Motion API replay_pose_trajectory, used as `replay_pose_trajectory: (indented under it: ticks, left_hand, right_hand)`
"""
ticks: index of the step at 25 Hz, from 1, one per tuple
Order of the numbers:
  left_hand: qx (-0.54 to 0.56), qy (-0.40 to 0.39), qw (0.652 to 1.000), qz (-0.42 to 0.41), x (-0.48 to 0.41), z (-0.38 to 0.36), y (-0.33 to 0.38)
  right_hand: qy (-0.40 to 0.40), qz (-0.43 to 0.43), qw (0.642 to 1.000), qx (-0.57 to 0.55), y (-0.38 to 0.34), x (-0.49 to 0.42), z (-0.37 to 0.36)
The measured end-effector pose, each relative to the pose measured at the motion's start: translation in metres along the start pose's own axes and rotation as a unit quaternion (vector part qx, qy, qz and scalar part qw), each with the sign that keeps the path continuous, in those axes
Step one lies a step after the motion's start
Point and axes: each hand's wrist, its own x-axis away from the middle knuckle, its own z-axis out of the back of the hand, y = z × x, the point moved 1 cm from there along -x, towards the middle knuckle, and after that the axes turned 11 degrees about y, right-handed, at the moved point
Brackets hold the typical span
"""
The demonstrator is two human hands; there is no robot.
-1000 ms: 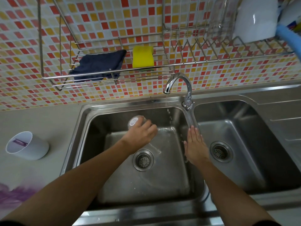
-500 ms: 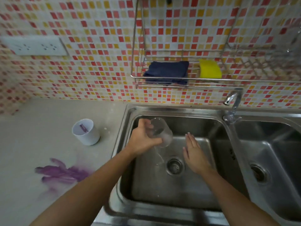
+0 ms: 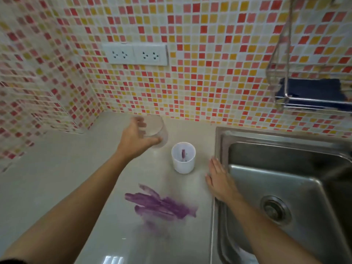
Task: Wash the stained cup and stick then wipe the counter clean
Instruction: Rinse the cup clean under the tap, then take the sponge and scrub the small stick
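Note:
My left hand (image 3: pixel 136 139) grips a clear plastic cup (image 3: pixel 157 129) over the grey counter (image 3: pixel 57 178), close to the tiled back wall. Whether the cup touches the counter cannot be told. A white cup (image 3: pixel 183 160) stands upright just right of it, with a purple-stained stick (image 3: pixel 183 154) inside. A purple smear (image 3: pixel 162 206) spreads over the counter in front of the white cup. My right hand (image 3: pixel 219 180) lies flat with fingers apart at the left rim of the steel sink (image 3: pixel 285 187), holding nothing.
A double wall socket (image 3: pixel 135 54) sits on the mosaic tiles above the counter. A wire rack (image 3: pixel 297 100) at the upper right carries a dark blue cloth (image 3: pixel 312 88). The sink drain (image 3: pixel 274 208) shows at the right.
My left hand has carried the clear cup out of the sink, leftward over the counter. My right hand moved from the basin to the sink's left rim. The view swung left.

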Motion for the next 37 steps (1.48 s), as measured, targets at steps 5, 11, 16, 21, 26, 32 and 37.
replay_pose_trajectory:
  ticks: [5,11,16,21,26,32,37]
  left_hand:
    - [-0.047,-0.065,0.996,0.037,-0.004,-0.021,-0.070]
    - [-0.070,-0.110,0.991,0.026,-0.001,-0.039,-0.095]
    - [-0.111,-0.118,0.987,0.000,-0.001,-0.027,-0.085]
    - [-0.063,-0.080,0.978,-0.182,-0.012,-0.028,-0.019]
    - [-0.187,-0.285,0.866,-0.367,-0.015,-0.062,0.021]
    - [-0.289,-0.269,0.783,-0.481,-0.014,-0.076,0.026]
    - [-0.319,-0.266,0.766,-0.490,-0.012,-0.081,0.026]
  right_hand:
    - [-0.023,-0.059,0.998,0.029,-0.010,0.000,-0.020]
    - [-0.027,-0.061,0.998,0.016,-0.008,0.002,-0.024]
    - [0.037,-0.088,0.992,-0.081,-0.010,-0.004,-0.010]
    - [0.084,-0.060,0.971,-0.217,-0.027,-0.023,0.027]
    - [0.015,-0.025,0.974,-0.223,-0.053,-0.039,0.038]
    - [0.006,-0.032,0.973,-0.228,-0.060,-0.047,0.039]
    - [0.006,-0.040,0.974,-0.221,-0.061,-0.050,0.039]
